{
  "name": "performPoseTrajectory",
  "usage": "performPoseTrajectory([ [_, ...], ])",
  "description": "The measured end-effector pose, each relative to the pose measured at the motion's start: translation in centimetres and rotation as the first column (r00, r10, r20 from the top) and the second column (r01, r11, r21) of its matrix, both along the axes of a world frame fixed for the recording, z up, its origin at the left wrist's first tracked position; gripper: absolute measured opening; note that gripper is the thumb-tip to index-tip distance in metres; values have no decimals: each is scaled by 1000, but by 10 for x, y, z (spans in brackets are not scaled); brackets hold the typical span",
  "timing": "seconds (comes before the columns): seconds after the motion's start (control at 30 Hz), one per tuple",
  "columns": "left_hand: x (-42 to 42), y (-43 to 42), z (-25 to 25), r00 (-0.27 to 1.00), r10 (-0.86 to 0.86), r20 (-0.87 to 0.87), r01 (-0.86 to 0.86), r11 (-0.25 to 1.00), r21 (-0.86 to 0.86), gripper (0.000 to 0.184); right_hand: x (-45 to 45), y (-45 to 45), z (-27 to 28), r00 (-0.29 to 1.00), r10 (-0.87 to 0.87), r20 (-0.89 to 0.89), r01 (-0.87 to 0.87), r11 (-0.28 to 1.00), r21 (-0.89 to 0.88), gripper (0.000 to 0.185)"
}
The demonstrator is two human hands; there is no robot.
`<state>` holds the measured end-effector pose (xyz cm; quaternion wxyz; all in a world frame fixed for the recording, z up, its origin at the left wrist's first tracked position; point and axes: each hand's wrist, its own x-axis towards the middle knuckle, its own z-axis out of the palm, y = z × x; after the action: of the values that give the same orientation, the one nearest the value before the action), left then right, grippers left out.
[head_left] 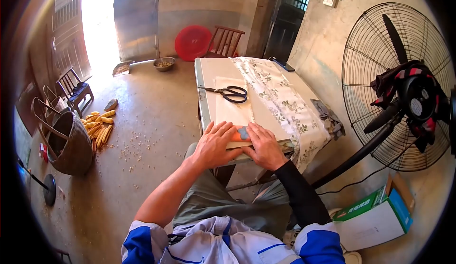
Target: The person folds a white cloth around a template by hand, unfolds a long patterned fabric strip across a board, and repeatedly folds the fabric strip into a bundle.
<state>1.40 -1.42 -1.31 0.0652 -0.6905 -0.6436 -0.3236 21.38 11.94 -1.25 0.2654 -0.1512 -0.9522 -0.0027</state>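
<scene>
Near the front edge of the white-topped table [211, 69], my left hand [214, 145] lies flat with its fingers stretched out. It rests on the left side of a small orange piece with a blue-grey flower shape [243, 133]. My right hand [264, 146] lies flat on the right side of the same piece, fingers extended, the two thumbs close together. Much of the piece is hidden under the hands, so its full shape cannot be told. Beyond the fingers, black-handled scissors [233, 94] lie on a pale cloth [229, 112], blades pointing left.
A floral cloth [280, 100] runs along the table's right side and hangs over the front. At right stands a large fan [399, 74], above a green-and-white box [368, 219]. Corn cobs [100, 126] and a woven basket [71, 143] are on the floor at left.
</scene>
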Motion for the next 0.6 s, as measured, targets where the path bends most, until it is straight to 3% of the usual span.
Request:
performPoseTrajectory([
  [0.43, -7, -22, 4, 995, -84, 56, 71, 977, 199, 44, 18, -19, 12, 992, 59, -108, -57, 998, 22, 50],
  [0.6, -17, -22, 8, 991, -109, 83, 87, 968, 234, 38, 12, -12, 3, 978, 17, -209, -30, 998, -59, 44],
])
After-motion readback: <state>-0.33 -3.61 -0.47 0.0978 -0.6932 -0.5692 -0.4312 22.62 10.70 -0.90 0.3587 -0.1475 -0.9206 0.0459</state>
